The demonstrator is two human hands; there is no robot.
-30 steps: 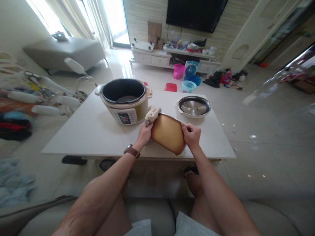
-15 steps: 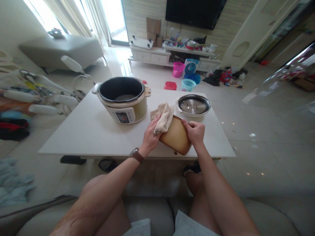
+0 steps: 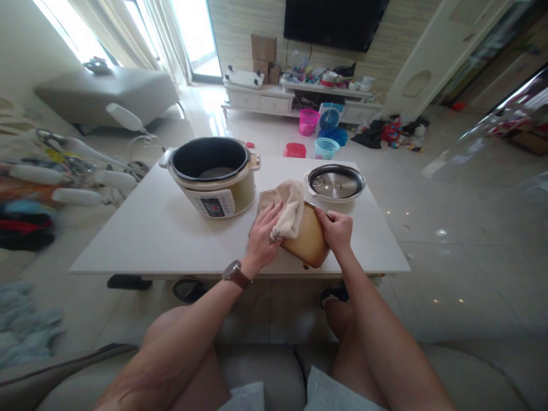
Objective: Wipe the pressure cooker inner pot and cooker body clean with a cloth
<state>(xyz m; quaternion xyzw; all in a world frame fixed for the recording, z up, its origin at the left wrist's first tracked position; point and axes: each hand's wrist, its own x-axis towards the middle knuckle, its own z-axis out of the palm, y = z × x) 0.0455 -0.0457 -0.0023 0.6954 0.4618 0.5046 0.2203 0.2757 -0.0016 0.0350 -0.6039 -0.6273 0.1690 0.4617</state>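
Note:
My left hand (image 3: 262, 240) presses a beige cloth (image 3: 287, 212) against the outside of a tan inner pot (image 3: 309, 242) that is tipped on its side over the white table (image 3: 149, 240). My right hand (image 3: 336, 228) grips the pot's rim on the right, fingers curled around it. A wristwatch sits on my left wrist. Behind the pot to the left stands the open cooker body (image 3: 213, 176) with a dark interior and a front control panel. The cooker's round metal lid (image 3: 336, 183) lies flat on the table behind my right hand.
My bare knees and a grey sofa edge are below the table. A drying rack with white bars (image 3: 77, 182) stands at left. Beyond the table are coloured plastic baskets (image 3: 319, 140) on the floor, a cluttered TV cabinet (image 3: 299, 97) and a wall TV.
My left hand has brought the cloth from the pot's left edge over onto its outer side. The pot has turned so less of its side faces me. My right hand keeps its grip.

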